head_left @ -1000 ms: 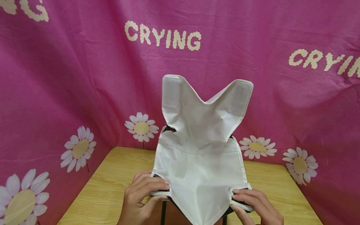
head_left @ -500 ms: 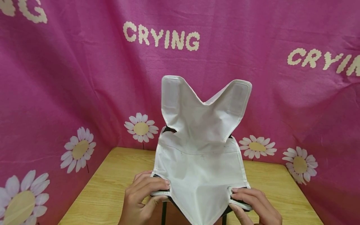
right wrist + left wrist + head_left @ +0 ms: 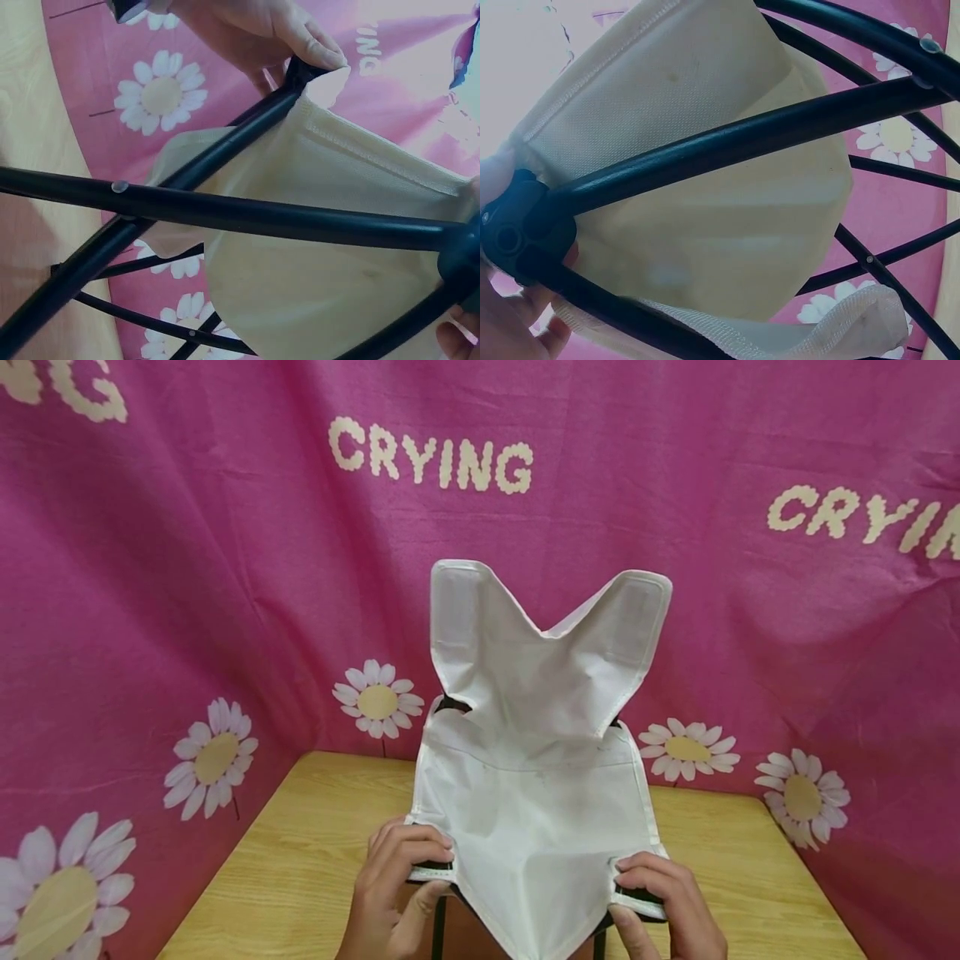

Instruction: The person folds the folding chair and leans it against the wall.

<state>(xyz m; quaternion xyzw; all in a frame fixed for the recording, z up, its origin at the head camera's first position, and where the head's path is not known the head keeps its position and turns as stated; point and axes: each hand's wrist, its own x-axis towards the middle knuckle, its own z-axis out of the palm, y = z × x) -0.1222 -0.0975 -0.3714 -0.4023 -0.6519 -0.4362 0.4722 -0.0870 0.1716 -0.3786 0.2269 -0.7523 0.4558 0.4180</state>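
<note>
A folding chair with white fabric point(image 3: 540, 810) over a black tube frame point(image 3: 742, 142) stands on the table before me. My left hand point(image 3: 393, 885) grips its near left corner, fingers over the top and thumb below. At the near right corner, my right hand point(image 3: 671, 897) holds the fabric edge in the same way. Black plastic joints show under these corners, one joint point(image 3: 529, 229) in the left wrist view and another joint point(image 3: 461, 259) in the right wrist view. Two fabric flaps point(image 3: 457, 610) with pale patches stand up at the chair's back.
The wooden table point(image 3: 292, 852) extends on both sides of the chair. A pink cloth point(image 3: 637, 460) with daisies and lettering hangs behind and at the sides. Crossed black legs point(image 3: 82, 262) spread beneath the seat.
My left hand has shifted slightly right and my right hand slightly left, both still at the corners. The chair stays in place.
</note>
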